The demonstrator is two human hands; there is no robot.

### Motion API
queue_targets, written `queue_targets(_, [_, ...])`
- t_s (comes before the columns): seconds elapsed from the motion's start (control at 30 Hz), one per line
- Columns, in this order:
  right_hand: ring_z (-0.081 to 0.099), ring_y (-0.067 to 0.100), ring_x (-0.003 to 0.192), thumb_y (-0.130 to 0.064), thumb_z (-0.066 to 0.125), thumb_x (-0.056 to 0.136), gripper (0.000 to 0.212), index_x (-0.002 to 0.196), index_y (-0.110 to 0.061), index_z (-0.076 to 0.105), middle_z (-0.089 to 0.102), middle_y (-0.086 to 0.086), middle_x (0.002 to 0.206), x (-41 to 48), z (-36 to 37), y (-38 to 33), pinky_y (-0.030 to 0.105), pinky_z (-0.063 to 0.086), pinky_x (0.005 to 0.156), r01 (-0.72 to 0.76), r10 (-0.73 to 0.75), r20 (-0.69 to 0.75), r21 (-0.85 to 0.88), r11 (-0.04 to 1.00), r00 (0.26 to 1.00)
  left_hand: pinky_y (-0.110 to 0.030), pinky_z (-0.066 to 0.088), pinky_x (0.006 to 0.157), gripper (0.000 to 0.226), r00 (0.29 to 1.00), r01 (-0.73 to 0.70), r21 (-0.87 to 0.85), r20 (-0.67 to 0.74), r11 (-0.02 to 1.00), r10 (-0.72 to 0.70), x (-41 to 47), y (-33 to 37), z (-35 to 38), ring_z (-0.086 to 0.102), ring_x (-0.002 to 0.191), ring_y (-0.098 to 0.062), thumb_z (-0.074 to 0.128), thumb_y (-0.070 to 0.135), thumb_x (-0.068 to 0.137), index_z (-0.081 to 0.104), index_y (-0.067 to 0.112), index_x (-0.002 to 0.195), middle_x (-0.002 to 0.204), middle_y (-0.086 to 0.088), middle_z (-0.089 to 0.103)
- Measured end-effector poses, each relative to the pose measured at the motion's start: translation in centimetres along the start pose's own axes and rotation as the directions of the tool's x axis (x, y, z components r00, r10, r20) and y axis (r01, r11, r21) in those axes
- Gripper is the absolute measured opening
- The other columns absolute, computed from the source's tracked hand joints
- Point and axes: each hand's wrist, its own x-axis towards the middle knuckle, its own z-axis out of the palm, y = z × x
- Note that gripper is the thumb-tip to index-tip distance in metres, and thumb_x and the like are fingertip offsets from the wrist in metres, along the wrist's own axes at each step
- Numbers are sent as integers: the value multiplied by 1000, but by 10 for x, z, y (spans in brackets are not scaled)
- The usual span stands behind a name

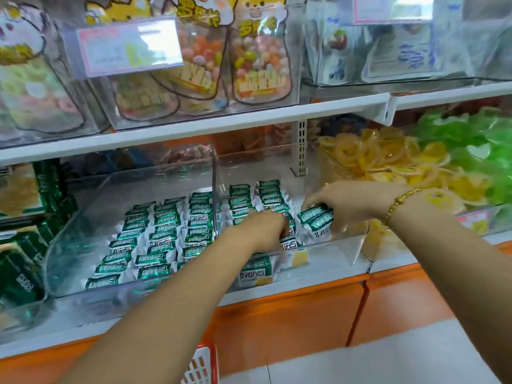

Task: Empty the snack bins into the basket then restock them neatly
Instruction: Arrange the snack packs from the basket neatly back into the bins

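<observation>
Two clear plastic bins stand side by side on the lower shelf. The left bin (pixel 83 217) holds neat rows of green-and-white snack packs (pixel 163 234). The right bin (pixel 346 245) is partly filled with the same packs (pixel 266 198) in rows at its back left. My left hand (pixel 266 228) reaches into the right bin, fingers curled down among the packs near its front. My right hand (pixel 352 203), with a gold bracelet, grips a small bunch of green packs (pixel 315 217) just above the bin's floor. A red basket (pixel 205 364) shows at the bottom edge under my left forearm.
Yellow ring sweets (pixel 388 164) and green sweets (pixel 476 145) fill bins to the right. Larger green packs (pixel 25 261) lie at the far left. Clear bins of candy bags (pixel 257 59) sit on the upper white shelf (pixel 194 128). An orange cabinet front (pixel 291 314) runs below.
</observation>
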Motion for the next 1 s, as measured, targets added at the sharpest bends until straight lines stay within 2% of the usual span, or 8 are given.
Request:
queue_targets(0.2, [50,20,117,-7,70,81,74,141,-37,41,46,0,142,16,13,1,24,39,79,-16,21,149,-33,999,989,-35,38,77,26,997,65,20,-39,998,-64,4,-3,3,54,84,-26,73,27,77,62,8,91,88,-9,64])
queue_targets(0.33, [49,16,102,-10,67,83,70,142,-37,40,46,0,139,23,13,-2,26,41,76,-12,18,161,-34,999,987,-37,39,88,41,983,138,-9,-120,990,-138,4,-4,3,59,92,-26,75,39,75,63,12,103,97,-5,66])
queue_targets(0.5, [63,17,98,-19,73,80,56,129,-31,47,62,0,119,25,16,7,20,45,68,-127,71,226,245,961,971,-34,44,82,35,981,150,-11,-120,989,-150,3,1,3,60,92,-26,73,30,78,62,11,106,101,-7,66])
queue_targets(0.6, [65,10,76,-12,73,81,62,135,-18,44,67,2,103,23,17,14,15,50,60,-233,100,276,507,830,956,-36,43,87,37,982,138,-7,-129,990,-137,1,2,0,61,91,-26,76,34,77,63,11,103,99,-6,67])
queue_targets(0.7, [58,3,48,-9,69,85,56,134,3,46,68,-2,62,29,23,12,12,48,46,-335,118,391,550,765,913,-39,50,87,33,987,94,-69,-127,993,-103,0,4,-2,62,95,-27,76,17,77,66,8,107,105,-8,66])
queue_targets(0.8, [66,14,66,-8,72,82,34,108,9,60,72,17,94,39,32,10,16,54,54,-398,123,462,564,724,878,-41,50,89,37,997,28,-149,-71,988,-39,0,5,-4,58,107,-32,53,-7,80,62,2,115,118,-16,59])
queue_targets(0.9, [67,24,78,-5,75,77,44,114,13,59,66,25,111,43,41,11,23,58,62,-417,109,463,638,648,880,-41,44,100,55,998,30,-143,61,989,-22,-5,9,-6,49,124,-32,39,-8,85,46,8,137,139,-16,49])
queue_targets(1.0, [65,28,93,-12,79,75,50,115,11,61,65,23,117,43,44,8,36,54,85,-385,98,431,654,651,897,-36,37,107,68,988,4,-109,156,994,13,-10,12,-11,37,135,-29,33,-8,88,25,18,151,153,-10,32])
